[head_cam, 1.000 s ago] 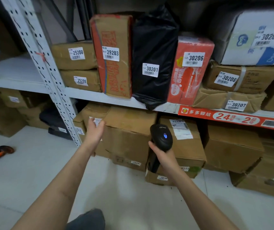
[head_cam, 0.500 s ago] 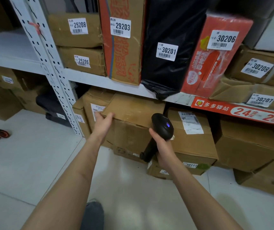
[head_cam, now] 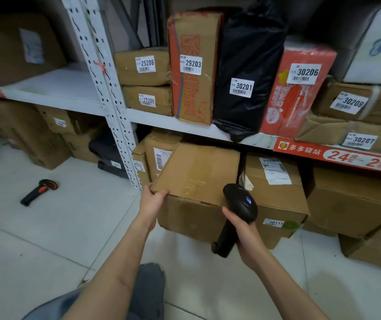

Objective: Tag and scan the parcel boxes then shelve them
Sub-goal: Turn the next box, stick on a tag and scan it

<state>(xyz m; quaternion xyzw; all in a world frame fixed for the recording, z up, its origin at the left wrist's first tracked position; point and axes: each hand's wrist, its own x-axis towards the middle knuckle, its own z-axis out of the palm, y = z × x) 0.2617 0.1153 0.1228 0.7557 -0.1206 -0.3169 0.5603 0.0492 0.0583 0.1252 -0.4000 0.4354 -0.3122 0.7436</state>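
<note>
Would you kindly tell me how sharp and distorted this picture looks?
Head view: the white perforated shelf upright bows from wide-angle distortion; the white 30201 label on the black plastic-wrapped parcel reads sharply; the top-right blue-and-white box looks soft.

Site: parcel pickup depot, storeroom area.

Evidence: white slotted-steel racking (head_cam: 106,98). Its shelf is packed with boxes, a black poly-bag parcel (head_cam: 247,54) and a red printed box (head_cam: 295,95). Each bears a white barcode sticker (head_cam: 190,65) with a 5-digit number: 29203, 30201, 30206. A red shelf-edge strip (head_cam: 337,155) is printed "24" and "2". Brown cartons (head_cam: 277,192) sit on the tiled floor (head_cam: 46,239) beneath. 2 handheld scanners: black scanner (head_cam: 240,204), and orange-trimmed scanner (head_cam: 38,191) on the floor.
</note>
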